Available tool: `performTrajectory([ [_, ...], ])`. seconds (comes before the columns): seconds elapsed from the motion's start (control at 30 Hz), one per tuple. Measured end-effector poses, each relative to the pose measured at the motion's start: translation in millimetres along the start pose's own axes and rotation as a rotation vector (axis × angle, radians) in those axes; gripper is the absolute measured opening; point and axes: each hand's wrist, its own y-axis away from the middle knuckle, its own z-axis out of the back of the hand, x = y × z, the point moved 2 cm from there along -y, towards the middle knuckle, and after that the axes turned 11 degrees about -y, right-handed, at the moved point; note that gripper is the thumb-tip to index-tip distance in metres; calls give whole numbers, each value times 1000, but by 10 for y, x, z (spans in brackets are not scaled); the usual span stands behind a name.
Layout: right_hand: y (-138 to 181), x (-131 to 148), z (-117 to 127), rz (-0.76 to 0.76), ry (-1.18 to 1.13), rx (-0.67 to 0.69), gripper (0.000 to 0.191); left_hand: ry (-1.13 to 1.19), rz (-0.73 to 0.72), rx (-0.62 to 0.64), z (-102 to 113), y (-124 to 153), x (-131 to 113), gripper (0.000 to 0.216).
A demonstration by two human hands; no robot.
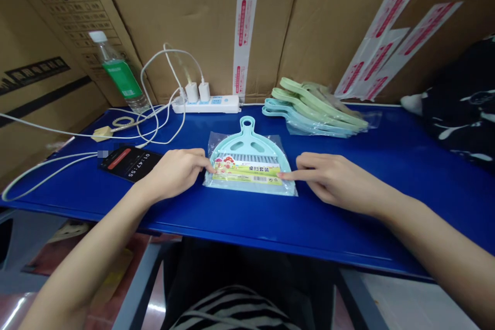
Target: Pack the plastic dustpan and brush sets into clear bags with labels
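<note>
A light blue mini dustpan set (249,149) in a clear plastic bag lies flat in the middle of the blue table (386,165), a yellow-green label card (247,171) across its lower part. My left hand (176,171) is closed in a pinch at the bag's left edge, by the card's left end. My right hand (328,178) is curled, its forefinger stretched out and pressing the card's right end.
A stack of green and blue dustpans (313,108) in bags lies behind. A power strip (207,103) with chargers and white cables, a water bottle (119,75) and a phone (129,162) showing a timer are at the left. Cardboard boxes (185,15) form the back wall. A dark bundle (460,98) is at the right.
</note>
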Motion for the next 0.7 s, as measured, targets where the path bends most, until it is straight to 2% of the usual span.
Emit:
performTrajectory([
  [0.23,26,-48,-25,-109,-173,-7,48,-21,-111,-168,-15,51,-13,40],
  [0.37,4,-29,-33,-80,-157,-56,43,-72,-182,-250,-24,34,-2,36],
  [0.47,-72,13,14,-27,-75,-84,39,-107,-230,-236,49,-21,-11,34],
  [0.6,-286,81,129,30,-28,-71,28,-168,-322,-138,167,-178,-98,29],
  [0.7,-437,104,149,49,-32,-71,25,-205,-405,-198,156,-294,-171,25],
])
